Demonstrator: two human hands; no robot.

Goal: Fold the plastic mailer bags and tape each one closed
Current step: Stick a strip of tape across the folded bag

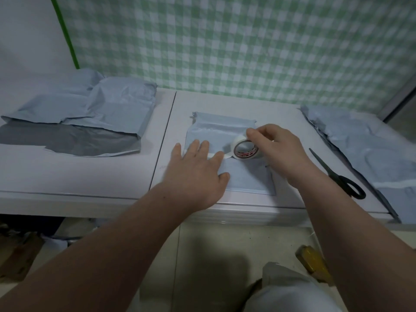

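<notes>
Folded mailer bag at the centre of the white table, with the left hand spread flat on it, fingers pinning the free end of the tape strip — the right hand grips the tape roll at about 3 o'clock from that end. To do this step well, the roll should probably travel toward 3 o'clock, low and taut across the fold, pressed hand unmoved. Scissors lie at 3 o'clock of the bag — near, for cutting.

Black-handled scissors lie on the white table; behind hangs green-checked cloth, perhaps a curtain.
</notes>
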